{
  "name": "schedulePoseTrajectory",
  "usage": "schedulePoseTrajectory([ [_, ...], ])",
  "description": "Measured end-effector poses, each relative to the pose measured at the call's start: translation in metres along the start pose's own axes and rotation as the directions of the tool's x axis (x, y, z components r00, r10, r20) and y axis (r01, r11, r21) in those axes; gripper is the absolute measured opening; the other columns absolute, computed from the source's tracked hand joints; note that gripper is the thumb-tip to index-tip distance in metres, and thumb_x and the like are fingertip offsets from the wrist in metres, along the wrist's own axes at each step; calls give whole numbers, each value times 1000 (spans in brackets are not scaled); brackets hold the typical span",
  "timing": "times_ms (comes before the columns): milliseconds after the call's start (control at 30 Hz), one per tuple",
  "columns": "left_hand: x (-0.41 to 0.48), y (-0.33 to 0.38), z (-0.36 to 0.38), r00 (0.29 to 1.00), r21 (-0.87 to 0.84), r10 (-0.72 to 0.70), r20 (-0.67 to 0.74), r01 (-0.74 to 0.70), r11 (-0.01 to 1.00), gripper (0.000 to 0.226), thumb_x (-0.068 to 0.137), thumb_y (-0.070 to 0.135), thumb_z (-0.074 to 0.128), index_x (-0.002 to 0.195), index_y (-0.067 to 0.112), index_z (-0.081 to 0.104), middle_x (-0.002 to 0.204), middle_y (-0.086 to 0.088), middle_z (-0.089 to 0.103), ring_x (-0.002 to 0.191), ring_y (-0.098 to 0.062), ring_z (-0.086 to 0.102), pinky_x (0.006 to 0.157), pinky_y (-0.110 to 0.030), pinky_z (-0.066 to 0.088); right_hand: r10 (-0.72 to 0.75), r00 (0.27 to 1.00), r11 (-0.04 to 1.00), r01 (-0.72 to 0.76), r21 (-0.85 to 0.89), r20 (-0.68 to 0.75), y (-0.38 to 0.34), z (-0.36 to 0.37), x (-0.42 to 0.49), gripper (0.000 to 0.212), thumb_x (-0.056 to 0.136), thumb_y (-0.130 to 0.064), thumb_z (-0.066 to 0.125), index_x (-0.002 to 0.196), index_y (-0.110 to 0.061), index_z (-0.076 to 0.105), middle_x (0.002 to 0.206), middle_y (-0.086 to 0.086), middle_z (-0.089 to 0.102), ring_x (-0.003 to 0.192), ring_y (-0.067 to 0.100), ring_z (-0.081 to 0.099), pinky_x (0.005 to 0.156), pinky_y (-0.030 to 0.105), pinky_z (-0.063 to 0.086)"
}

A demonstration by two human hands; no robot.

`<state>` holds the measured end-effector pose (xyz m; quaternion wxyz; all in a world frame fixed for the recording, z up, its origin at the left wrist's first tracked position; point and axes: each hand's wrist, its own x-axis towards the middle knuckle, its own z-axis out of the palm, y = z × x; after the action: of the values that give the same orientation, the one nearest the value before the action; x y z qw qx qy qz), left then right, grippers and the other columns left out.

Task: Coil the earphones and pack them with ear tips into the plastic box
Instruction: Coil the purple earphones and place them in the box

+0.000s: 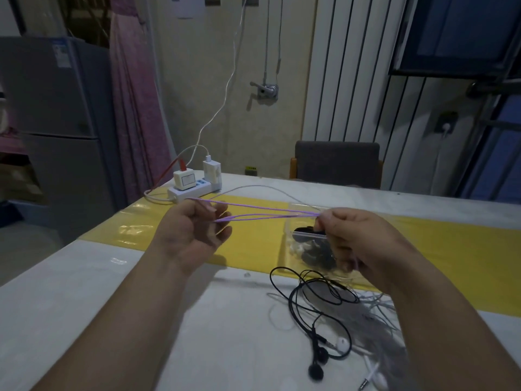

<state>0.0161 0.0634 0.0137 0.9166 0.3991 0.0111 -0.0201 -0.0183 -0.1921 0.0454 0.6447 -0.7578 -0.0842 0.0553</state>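
Note:
A purple earphone cord (265,212) is stretched in several strands between my two hands, above the table. My left hand (194,230) has its fingers curled with the cord looped round them. My right hand (355,238) pinches the other end of the strands and also holds a small clear plastic piece (308,235). Under my right hand lies a clear plastic box (298,249) with black and white ear tips (313,256) in it. Black earphones (315,311) lie tangled on the table near the front. A heap of white earphones (375,328) lies to their right.
A white power strip (191,190) with chargers and cables stands at the table's far left edge. A yellow strip (253,235) runs across the white tablecloth (112,306). A grey chair (337,162) stands behind the table. A white cable (267,189) trails over the far side.

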Motion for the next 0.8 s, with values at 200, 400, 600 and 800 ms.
schedulePoseTrajectory([
  [200, -4, -9, 2, 899, 143, 123, 420, -200, 969, 39, 34, 21, 92, 67, 10, 75, 88, -4, 72, 86, -19, 68, 82, -35, 54, -64, 959, 993, 89, 80, -277, -1, 1, 5, 30, 100, -29, 52, 81, -7, 62, 49, 0, 41, 42, 15, 35, 41, 26, 33],
  [400, -4, -10, 6, 959, 235, 40, 281, -109, 966, 51, 34, 11, 76, 81, -2, 65, 82, -7, 69, 83, -21, 64, 76, -37, 52, -87, 902, 996, 82, -30, -423, 4, -1, 9, 32, 100, -34, 50, 83, -11, 65, 45, -3, 40, 37, 14, 32, 42, 26, 30],
  [600, 3, -8, 12, 973, -217, 198, 121, -169, 962, 19, 72, 34, 70, 59, 20, 70, 99, -1, 71, 98, -17, 60, 82, -36, 44, -18, 956, 997, -4, -75, -291, 3, 9, 7, 33, 97, -34, 56, 76, -11, 67, 39, -10, 42, 33, 9, 35, 40, 23, 28],
  [800, 0, -8, 16, 992, -251, 116, -54, -126, 960, 12, 58, 14, 42, 58, 7, 51, 54, -2, 52, 70, -20, 50, 71, -35, 37, -22, 930, 993, -21, -114, -368, 2, 5, 8, 33, 90, -29, 59, 62, -13, 62, 46, -2, 40, 44, 17, 33, 47, 30, 25],
])
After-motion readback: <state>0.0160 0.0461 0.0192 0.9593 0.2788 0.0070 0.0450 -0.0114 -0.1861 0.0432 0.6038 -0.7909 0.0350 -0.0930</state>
